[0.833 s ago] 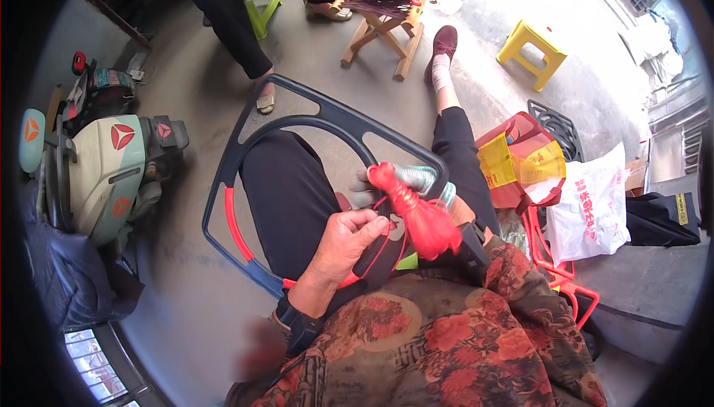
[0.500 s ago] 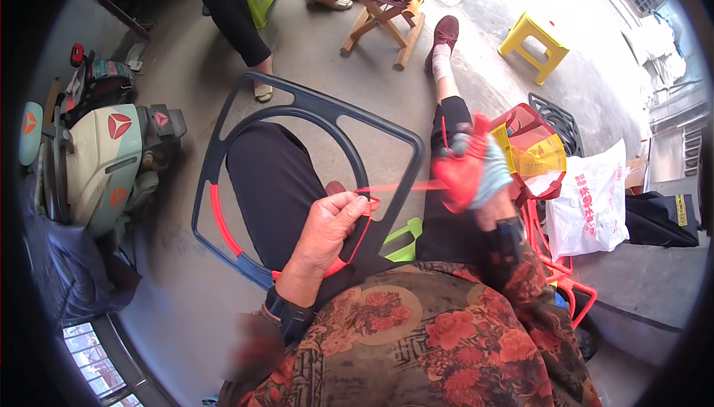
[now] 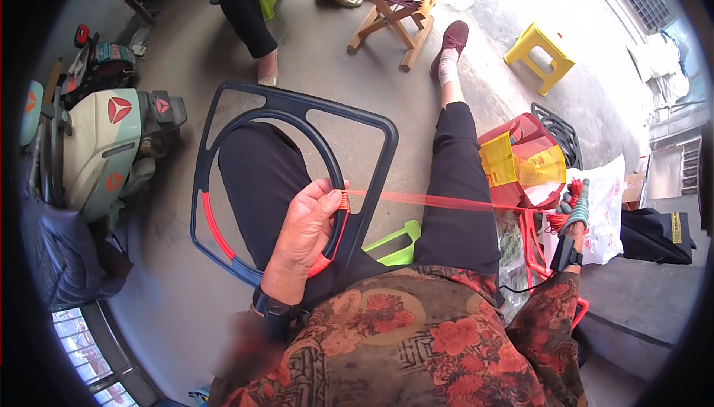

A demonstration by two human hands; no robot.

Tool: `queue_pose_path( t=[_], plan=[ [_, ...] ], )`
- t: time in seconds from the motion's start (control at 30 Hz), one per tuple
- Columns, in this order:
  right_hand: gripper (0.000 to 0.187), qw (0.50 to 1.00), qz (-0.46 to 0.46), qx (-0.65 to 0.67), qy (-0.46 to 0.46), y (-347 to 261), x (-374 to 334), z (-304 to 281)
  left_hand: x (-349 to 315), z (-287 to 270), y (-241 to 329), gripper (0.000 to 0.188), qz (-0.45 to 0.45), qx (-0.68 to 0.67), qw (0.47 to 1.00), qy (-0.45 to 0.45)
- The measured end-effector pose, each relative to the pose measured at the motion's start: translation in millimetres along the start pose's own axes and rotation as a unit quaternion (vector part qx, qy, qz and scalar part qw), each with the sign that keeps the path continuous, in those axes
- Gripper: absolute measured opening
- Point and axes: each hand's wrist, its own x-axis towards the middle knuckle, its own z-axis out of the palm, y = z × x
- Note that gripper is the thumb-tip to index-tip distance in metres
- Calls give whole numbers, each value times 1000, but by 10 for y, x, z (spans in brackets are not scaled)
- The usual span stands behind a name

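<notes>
In the head view, the left hand [image 3: 309, 217] pinches the dark frame [image 3: 290, 100] at its red wrapping [image 3: 343, 201], likely so the turns cannot loosen; well right of that grip, the gloved right hand [image 3: 579, 210] clasps a cord bundle [image 3: 555, 221], apparently to hold the red strand [image 3: 431, 200] taut.

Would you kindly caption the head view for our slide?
Left hand grips a dark frame; right hand holds red cord taut.
</notes>
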Motion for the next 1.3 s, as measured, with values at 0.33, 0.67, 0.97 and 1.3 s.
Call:
queue_pose_path(
  t=[0.33, 0.67, 0.97, 1.3],
  plan=[
    [24, 981, -113, -56, 146, 279, 259, 497, 16, -89, -129, 10, -30, -1, 999, -17],
    [24, 939, -100, -297, -141, 1506, -178, 3124, -17, 173, -164, 27, -117, 47, 990, -57],
    [64, 824, 440, 142, -327, 1869, -518, 3272, 0, 167, -296, 18, -104, 29, 991, -81],
    [57, 806, 318, 101, -490, 1778, -280, 3304, -53, 249, -118, 20, 6, 227, 972, -57]
  ],
)
